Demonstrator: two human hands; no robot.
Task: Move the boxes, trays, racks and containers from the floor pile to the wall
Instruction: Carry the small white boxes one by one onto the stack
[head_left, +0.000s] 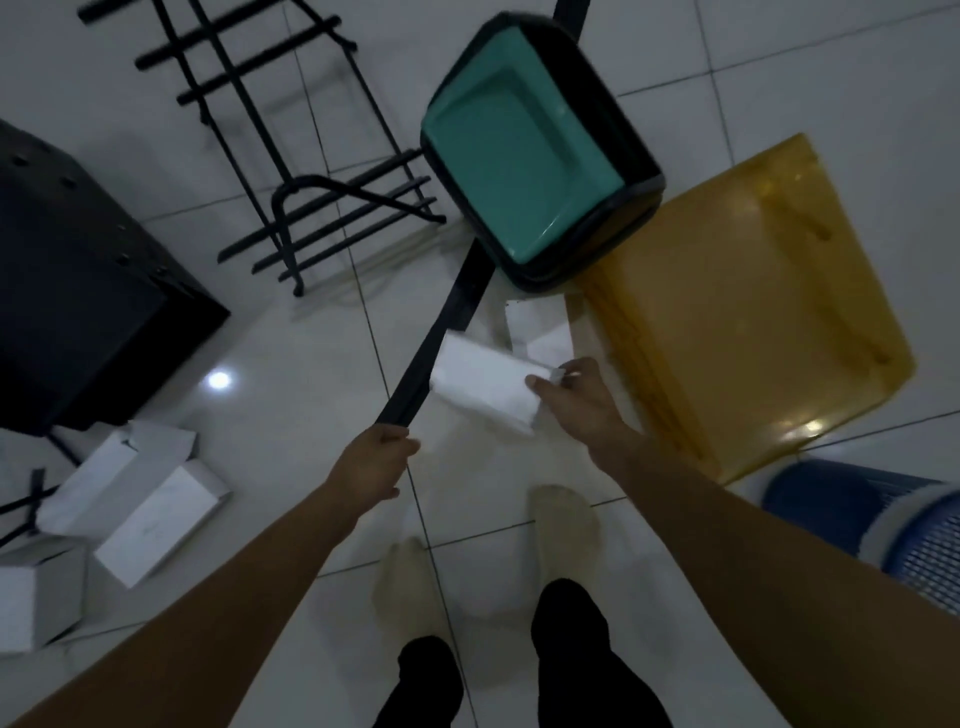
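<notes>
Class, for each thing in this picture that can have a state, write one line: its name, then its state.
black bar: held at one end, slanting over the floor.
small white box: held above the floor.
left hand: grips the black bar.
right hand: holds the small white box.
green tub: tilted, open, empty.
yellow container: lying on the floor.
blue basket: seems tipped sideways.
black rack: lying flat.
white boxes: scattered on the floor.

Black cabinet (78, 286): cut by left edge.
Blue basket (883, 525): cut by right edge.
Black strip (441, 332): middle hidden behind green bin (519, 156).
Wire rack (306, 180): motion-blurred, top cut off.
</notes>
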